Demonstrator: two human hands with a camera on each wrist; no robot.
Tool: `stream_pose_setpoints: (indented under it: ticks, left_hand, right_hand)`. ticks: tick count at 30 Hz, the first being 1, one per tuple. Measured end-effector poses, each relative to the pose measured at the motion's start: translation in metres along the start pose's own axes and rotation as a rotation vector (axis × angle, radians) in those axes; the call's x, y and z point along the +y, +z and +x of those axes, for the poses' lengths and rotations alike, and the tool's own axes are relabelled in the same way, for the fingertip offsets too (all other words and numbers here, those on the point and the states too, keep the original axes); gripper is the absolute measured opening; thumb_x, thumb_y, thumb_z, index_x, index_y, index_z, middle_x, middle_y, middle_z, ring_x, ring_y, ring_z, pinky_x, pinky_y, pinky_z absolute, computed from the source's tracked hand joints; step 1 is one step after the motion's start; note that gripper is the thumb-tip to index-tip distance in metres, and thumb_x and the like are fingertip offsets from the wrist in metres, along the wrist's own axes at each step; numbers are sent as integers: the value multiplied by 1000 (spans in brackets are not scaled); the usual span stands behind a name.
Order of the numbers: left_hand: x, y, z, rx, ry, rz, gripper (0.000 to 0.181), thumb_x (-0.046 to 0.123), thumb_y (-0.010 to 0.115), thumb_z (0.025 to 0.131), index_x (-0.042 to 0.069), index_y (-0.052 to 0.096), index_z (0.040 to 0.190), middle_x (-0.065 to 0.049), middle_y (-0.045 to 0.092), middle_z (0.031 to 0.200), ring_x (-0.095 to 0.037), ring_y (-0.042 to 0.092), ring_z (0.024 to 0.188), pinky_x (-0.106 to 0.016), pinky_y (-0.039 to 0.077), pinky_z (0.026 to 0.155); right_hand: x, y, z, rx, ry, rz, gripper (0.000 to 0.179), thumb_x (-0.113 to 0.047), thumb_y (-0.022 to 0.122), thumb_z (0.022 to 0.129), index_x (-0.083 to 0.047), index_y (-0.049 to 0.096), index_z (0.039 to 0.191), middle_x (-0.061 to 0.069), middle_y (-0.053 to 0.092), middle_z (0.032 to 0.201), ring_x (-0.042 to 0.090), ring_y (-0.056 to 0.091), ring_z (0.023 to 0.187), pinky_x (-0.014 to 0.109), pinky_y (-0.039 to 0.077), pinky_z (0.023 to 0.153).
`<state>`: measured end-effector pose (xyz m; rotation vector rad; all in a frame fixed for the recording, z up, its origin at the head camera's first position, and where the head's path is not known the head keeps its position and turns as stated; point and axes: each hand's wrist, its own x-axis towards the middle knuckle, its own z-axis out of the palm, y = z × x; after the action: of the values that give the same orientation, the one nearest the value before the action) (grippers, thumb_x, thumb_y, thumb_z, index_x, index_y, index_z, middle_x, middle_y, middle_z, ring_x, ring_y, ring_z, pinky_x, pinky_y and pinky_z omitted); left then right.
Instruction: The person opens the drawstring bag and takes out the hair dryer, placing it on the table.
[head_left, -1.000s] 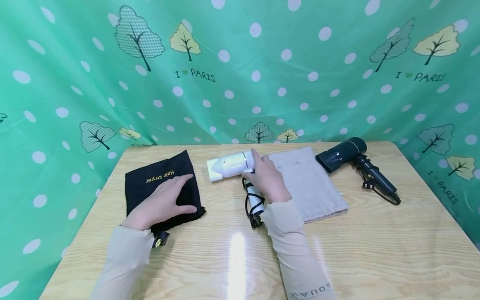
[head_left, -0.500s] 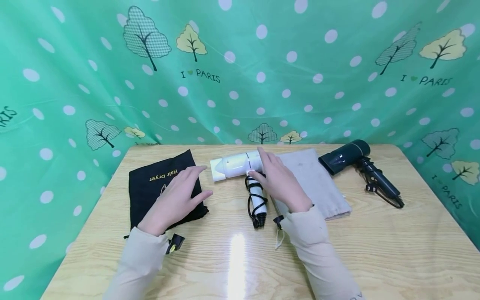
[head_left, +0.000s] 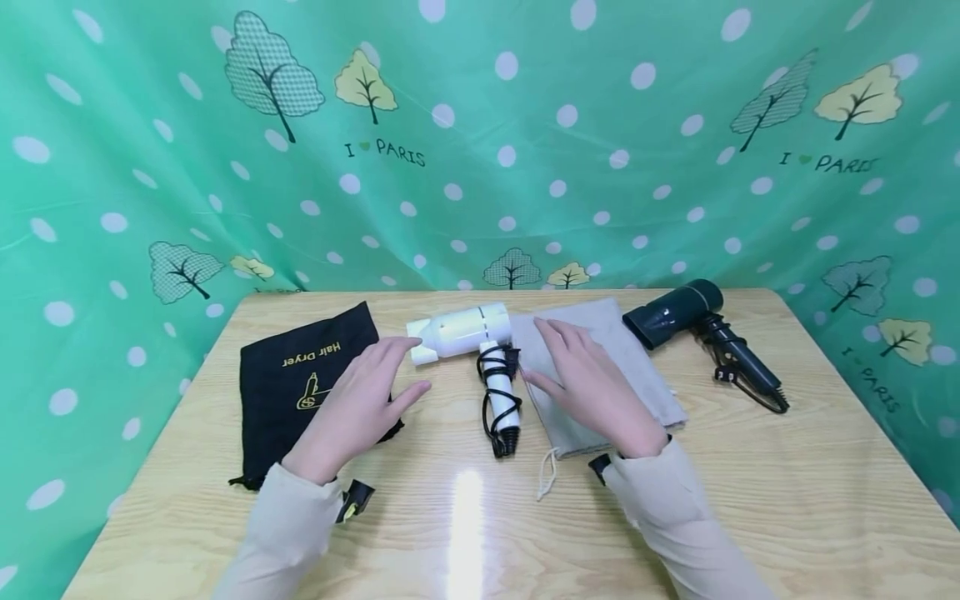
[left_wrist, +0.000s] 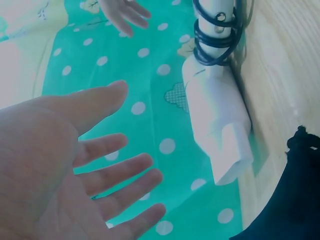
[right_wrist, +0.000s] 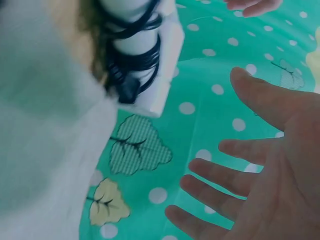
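Note:
A white hair dryer (head_left: 461, 331) lies mid-table, its black cord (head_left: 495, 400) wound round the handle. To its left is my left hand (head_left: 356, 404), fingers spread and holding nothing, over the edge of a black drawstring pouch (head_left: 270, 392) lettered "Hair Dryer". On the other side my right hand (head_left: 588, 379) hovers above a grey cloth pouch (head_left: 626, 358), its fingers extended and apart from the dryer. The left wrist view shows the nozzle of the white hair dryer (left_wrist: 220, 110) beyond my thumb. In the right wrist view the cord-wrapped handle (right_wrist: 132, 45) is close by.
A dark hair dryer (head_left: 675, 312) with its cord round the handle lies at the right rear of the wooden table (head_left: 787, 500). Behind hangs a green dotted curtain (head_left: 465, 125). The grey pouch's white drawstring (head_left: 547, 475) trails towards the front.
My right hand has let go of the white hair dryer and drawn away to the right, over the grey pouch. My left hand has shifted slightly right, still holding nothing.

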<state>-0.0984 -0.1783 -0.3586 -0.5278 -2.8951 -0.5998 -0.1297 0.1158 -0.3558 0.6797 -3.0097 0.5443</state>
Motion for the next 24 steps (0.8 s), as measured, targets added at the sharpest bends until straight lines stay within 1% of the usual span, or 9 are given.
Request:
stream_pose_setpoints:
  ticks: [6,9,13,16,18,22,24]
  left_hand:
    - [2,12,2,42,44,29,54,36,64,97,6,50,139,-16,54,138,-36,48,131,-54,38,110]
    - [4,18,1,59,65,53,54,36,65,97,5,50,139,-16,55,136,-36,48,131,-54,37,110]
    - [7,24,-4,69,77,112,57,37,66,96,3,50,139,-17,54,137,-37,48,131,-52,38,110]
    - [10,29,-9,61,84,149,59,38,65,96,3,50,141,-19,52,140,-37,48,131,-52,38,111]
    - [11,32,-11,60,88,167,59,39,64,97,3,50,141,-19,52,140,-36,48,131,-52,38,111]
    - [14,38,-14,80,91,192,57,39,65,96,3,52,139,-17,55,139,-35,50,130,-51,38,111]
    - [14,41,-14,82,95,205,59,39,66,95,4,52,140,-17,54,140,-34,49,131,-50,38,112]
  right_hand:
    - [14,1,-15,23,1,-30,74,-40,61,98,-4,28,155,23,38,152,40,34,142,59,34,112]
    - [18,2,-19,40,-21,-58,75,-39,64,97,-3,31,153,24,40,150,41,36,140,59,35,112]
    - [21,6,-23,39,-64,-104,78,-38,67,95,-1,30,153,26,40,149,42,37,139,57,34,113]
    - [21,9,-27,15,-80,-106,81,-39,67,95,-1,27,154,27,37,152,43,34,141,58,30,116]
    - [21,11,-30,-18,-84,-109,82,-40,65,95,-3,24,156,26,32,156,43,30,144,60,26,117]
    - [24,14,-38,-78,-86,-136,83,-43,62,96,-8,20,158,22,23,161,42,21,149,63,21,118]
    - [26,16,-41,-87,-83,-143,83,-44,62,96,-9,19,159,21,21,163,42,19,149,64,20,117]
